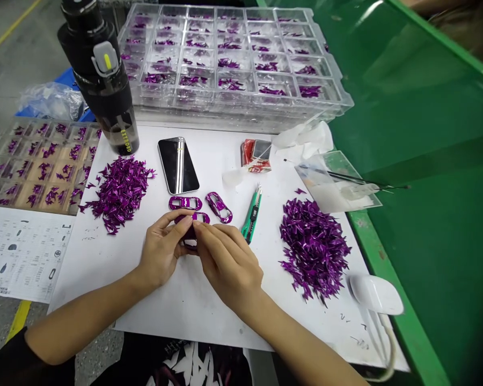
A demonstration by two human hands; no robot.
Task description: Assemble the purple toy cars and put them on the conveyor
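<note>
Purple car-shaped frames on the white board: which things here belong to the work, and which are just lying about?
Likely in the work: left hand, right hand, held purple frame, two loose frames, two piles of purple slivers, clear tray.
Likely lying about: water bottle, phone, box cutter.

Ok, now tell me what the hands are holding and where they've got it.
The left hand and right hand together pinch a purple car-shaped frame around its middle; the hands hide the exact contact points.
</note>
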